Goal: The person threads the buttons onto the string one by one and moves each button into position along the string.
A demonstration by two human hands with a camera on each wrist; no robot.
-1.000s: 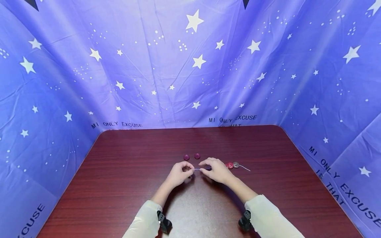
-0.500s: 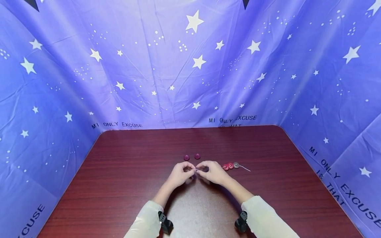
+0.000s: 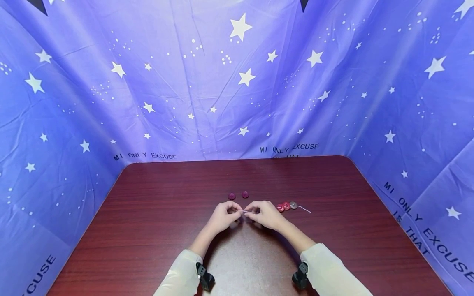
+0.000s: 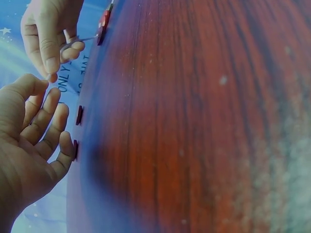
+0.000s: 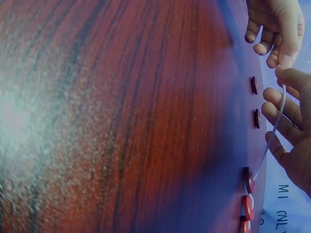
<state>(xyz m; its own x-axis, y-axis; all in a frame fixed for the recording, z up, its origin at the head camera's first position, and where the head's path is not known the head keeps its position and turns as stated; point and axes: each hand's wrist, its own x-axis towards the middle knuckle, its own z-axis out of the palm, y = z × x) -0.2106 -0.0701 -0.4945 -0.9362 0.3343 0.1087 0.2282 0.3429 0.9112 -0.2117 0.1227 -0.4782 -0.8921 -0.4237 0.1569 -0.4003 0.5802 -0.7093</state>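
A thin pale purple cord (image 3: 244,211) runs between my two hands just above the table. My left hand (image 3: 224,216) pinches the end of it between thumb and forefinger. My right hand (image 3: 266,214) also pinches it with thumb and forefinger, its fingertips close to the left ones. From the right fingers the cord (image 5: 277,124) drops to a row of threaded buttons on the table. In that row lie a red button (image 3: 280,208), another red button (image 3: 286,206) and a grey-brown button (image 3: 293,205). A short cord tail (image 3: 305,209) leaves the grey one.
Two loose plum-coloured buttons lie just beyond my hands, a left button (image 3: 231,196) and a right button (image 3: 245,194). The dark red wood-grain table (image 3: 166,213) is enclosed on its back and sides by a blue-purple star-printed cloth (image 3: 214,82).
My right hand has moved left, close to the left fingertips, shortening the cord between them and uncovering more of the red buttons. The left hand and the loose buttons have stayed put.
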